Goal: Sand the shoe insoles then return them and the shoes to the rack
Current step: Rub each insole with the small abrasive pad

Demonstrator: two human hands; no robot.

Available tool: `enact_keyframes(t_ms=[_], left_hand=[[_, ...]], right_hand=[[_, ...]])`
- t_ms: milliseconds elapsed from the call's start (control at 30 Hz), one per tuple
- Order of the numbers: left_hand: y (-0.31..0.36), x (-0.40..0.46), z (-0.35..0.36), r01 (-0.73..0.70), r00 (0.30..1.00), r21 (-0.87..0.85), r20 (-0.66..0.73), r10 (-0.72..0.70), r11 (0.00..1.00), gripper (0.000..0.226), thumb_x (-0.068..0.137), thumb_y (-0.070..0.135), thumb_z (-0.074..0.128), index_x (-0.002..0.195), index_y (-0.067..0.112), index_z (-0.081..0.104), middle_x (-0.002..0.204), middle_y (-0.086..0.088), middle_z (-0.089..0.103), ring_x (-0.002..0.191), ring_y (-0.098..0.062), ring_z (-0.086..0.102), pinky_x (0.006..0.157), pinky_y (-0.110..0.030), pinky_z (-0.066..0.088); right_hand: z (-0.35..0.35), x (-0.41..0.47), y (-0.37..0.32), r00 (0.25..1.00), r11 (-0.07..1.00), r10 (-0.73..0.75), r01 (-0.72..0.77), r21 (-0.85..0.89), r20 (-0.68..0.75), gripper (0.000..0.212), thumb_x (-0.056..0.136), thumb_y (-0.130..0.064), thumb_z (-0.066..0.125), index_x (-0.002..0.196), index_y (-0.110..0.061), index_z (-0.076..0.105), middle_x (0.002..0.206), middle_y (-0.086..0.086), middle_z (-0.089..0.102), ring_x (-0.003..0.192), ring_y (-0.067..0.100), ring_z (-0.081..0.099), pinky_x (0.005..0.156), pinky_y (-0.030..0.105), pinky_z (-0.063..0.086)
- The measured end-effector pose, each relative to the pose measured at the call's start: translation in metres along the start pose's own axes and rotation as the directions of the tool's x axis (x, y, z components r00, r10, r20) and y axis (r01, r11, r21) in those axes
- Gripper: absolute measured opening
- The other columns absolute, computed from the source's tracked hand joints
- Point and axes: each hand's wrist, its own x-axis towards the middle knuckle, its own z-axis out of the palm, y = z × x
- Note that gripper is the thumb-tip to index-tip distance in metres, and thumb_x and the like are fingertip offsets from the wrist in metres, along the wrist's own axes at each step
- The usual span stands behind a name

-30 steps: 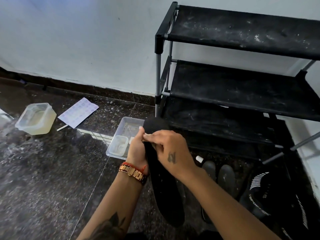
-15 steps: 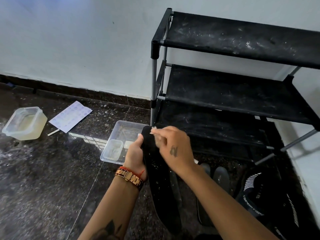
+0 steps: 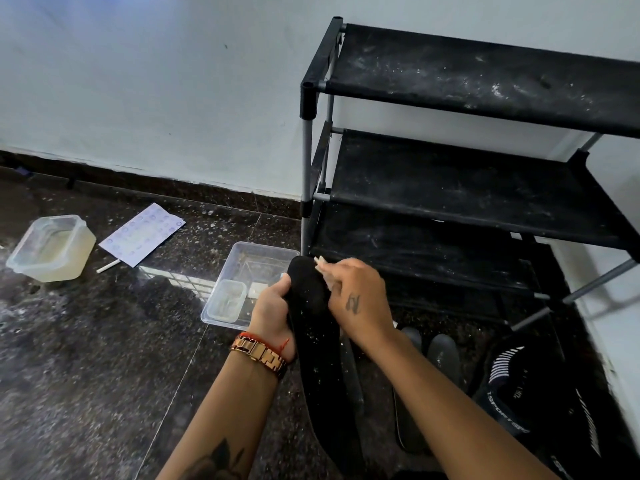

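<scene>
A long black foam insole (image 3: pixel 313 327) is held upright-tilted over the dark speckled stone floor (image 3: pixel 86 358), its rounded toe end pointing up and away from the person, just in front of the lowest shelf of the black fabric shoe rack with grey metal posts (image 3: pixel 467 188). The left hand (image 3: pixel 272 310), with a gold link watch and a red thread at the wrist, grips the insole's left edge near the top, thumb curled onto its face. The right hand (image 3: pixel 356 296) pinches a small pale piece of sanding material (image 3: pixel 320 260) against the insole's upper right edge; fingers are curled round it. White specks dust the insole's black surface.

On the floor below the right forearm lie two grey flat insoles (image 3: pixel 443 355) side by side, close to the rack's front. Right of them, at the rack's foot, sits a black sports shoe with white stripes and lettering (image 3: pixel 519 393).

Just left of the hands a clear rectangular plastic tray (image 3: pixel 263 252) rests on the floor beside the rack's left front post, with a smaller clear tub (image 3: pixel 227 299) inside its near end. Farther left, well apart, stands a cloudy plastic container with liquid (image 3: pixel 52 247), and between it and the tray lies a white printed sheet (image 3: pixel 143 233) with a small white stick (image 3: pixel 108 266) at its near corner. The rack's three shelves are smeared with white dust.
</scene>
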Motion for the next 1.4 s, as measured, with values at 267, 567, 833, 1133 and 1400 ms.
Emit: enact_keyframes(t_ms=[267, 567, 833, 1133, 1400], left_hand=[[0.003, 0.008, -0.01, -0.047, 0.998, -0.025, -0.037, 0.046, 0.999, 0.053, 0.1, 0.041, 0.026, 0.087, 0.006, 0.062, 0.069, -0.015, 0.069, 0.06, -0.024, 0.069, 0.076, -0.036, 0.046], [0.006, 0.001, -0.004, 0.03, 0.998, -0.008, 0.046, -0.03, 1.0, 0.05, 0.099, 0.043, 0.028, 0.101, 0.006, 0.063, 0.082, -0.018, 0.071, 0.069, -0.031, 0.07, 0.072, -0.042, 0.053], [0.007, 0.004, -0.008, 0.0, 0.998, -0.016, 0.062, 0.001, 1.0, 0.05, 0.099, 0.041, 0.028, 0.102, 0.006, 0.063, 0.081, -0.017, 0.071, 0.068, -0.027, 0.07, 0.075, -0.039, 0.052], [0.006, 0.008, -0.007, -0.029, 0.997, -0.021, 0.077, 0.03, 0.999, 0.046, 0.099, 0.037, 0.03, 0.102, 0.007, 0.065, 0.084, -0.015, 0.071, 0.071, -0.026, 0.07, 0.079, -0.039, 0.052], [0.006, 0.007, -0.009, 0.005, 0.996, -0.015, 0.085, -0.004, 1.0, 0.045, 0.099, 0.036, 0.03, 0.112, 0.007, 0.061, 0.081, -0.016, 0.072, 0.069, -0.028, 0.07, 0.065, -0.04, 0.058]], right_hand=[[0.01, -0.011, -0.02, 0.98, 0.982, -0.158, 0.144, 0.12, 0.118, 0.027, 0.087, -0.011, 0.055, 0.109, -0.016, 0.07, 0.103, 0.005, 0.067, 0.097, 0.019, 0.059, 0.082, 0.011, 0.034], [-0.001, 0.005, -0.006, 0.995, 1.0, 0.004, -0.003, 0.018, -0.098, 0.041, 0.083, -0.006, 0.04, 0.113, -0.014, 0.068, 0.103, 0.006, 0.063, 0.098, 0.019, 0.058, 0.082, 0.004, 0.028], [0.009, 0.001, -0.002, 0.98, 0.987, -0.14, 0.15, -0.062, 0.141, 0.04, 0.094, -0.011, 0.045, 0.133, -0.011, 0.049, 0.121, 0.009, 0.049, 0.115, 0.023, 0.042, 0.094, 0.024, 0.036], [0.007, 0.003, -0.012, 0.991, 0.992, -0.13, 0.13, -0.003, 0.019, 0.038, 0.091, -0.009, 0.043, 0.126, -0.011, 0.057, 0.116, 0.008, 0.053, 0.111, 0.022, 0.048, 0.092, 0.02, 0.036], [0.007, 0.006, 0.001, 0.983, 0.987, -0.087, 0.106, -0.118, 0.162, 0.044, 0.095, -0.01, 0.041, 0.139, -0.012, 0.039, 0.125, 0.008, 0.042, 0.116, 0.023, 0.037, 0.094, 0.024, 0.034]])
